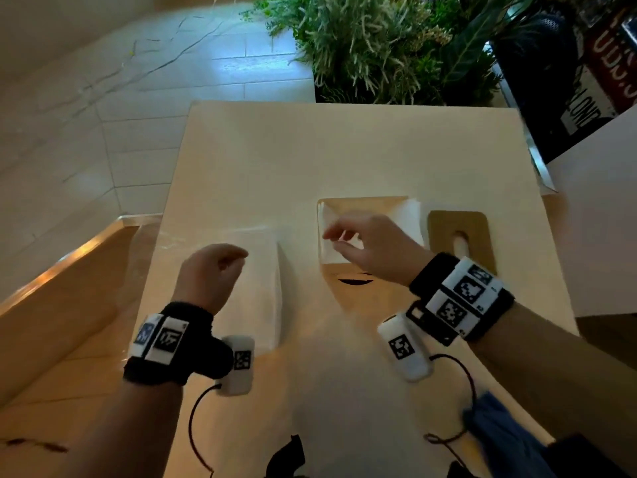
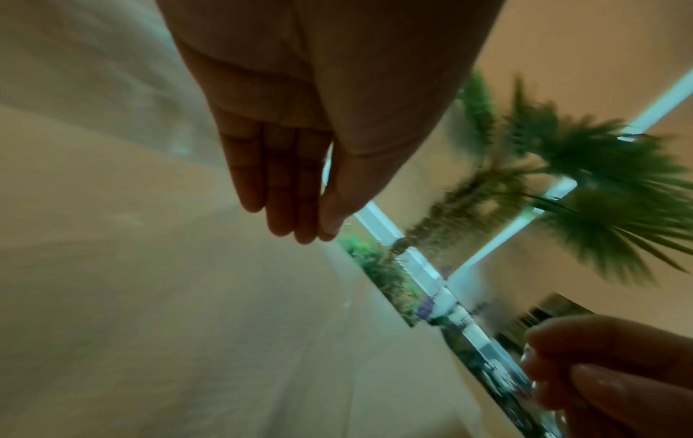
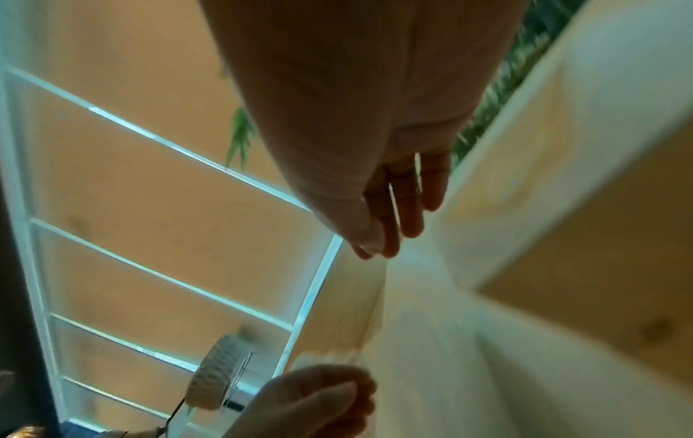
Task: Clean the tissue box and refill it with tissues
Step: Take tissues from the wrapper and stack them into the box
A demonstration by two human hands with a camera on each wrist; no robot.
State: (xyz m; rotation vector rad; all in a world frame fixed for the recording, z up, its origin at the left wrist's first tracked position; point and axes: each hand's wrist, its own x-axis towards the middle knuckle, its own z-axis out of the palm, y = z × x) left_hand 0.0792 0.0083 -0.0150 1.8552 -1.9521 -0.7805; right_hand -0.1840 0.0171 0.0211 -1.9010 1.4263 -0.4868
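A pale, cream-coloured worktop point(image 1: 344, 157) is seen from above, set on a floor of light tiles point(image 1: 144, 98) that runs off toward 10 o'clock. Green potted plants point(image 1: 379, 43) are massed just beyond the far edge at 12 o'clock, and a dark signboard point(image 1: 586, 81) with partly legible lettering is propped at 2 o'clock.

The wooden tissue box point(image 1: 365, 236) is placed right of centre on the worktop, open at the top, with white tissues point(image 1: 406, 215) showing inside. Its brown lid point(image 1: 460, 236), pierced by an oval slot, is laid flat just beside it at 3 o'clock. A stack of white tissues in clear wrap point(image 1: 255, 281) is laid at 9 o'clock from the box.

The right hand point(image 1: 372, 246) is held over the box opening, partly hiding it; its fingers point(image 3: 410, 204) are extended and close together, gripping nothing. The left hand point(image 1: 210, 274) is held above the wrapped stack, fingers point(image 2: 277, 189) pressed side by side and slightly bent, holding nothing. A blue cloth point(image 1: 499, 439) is seen at 5 o'clock.
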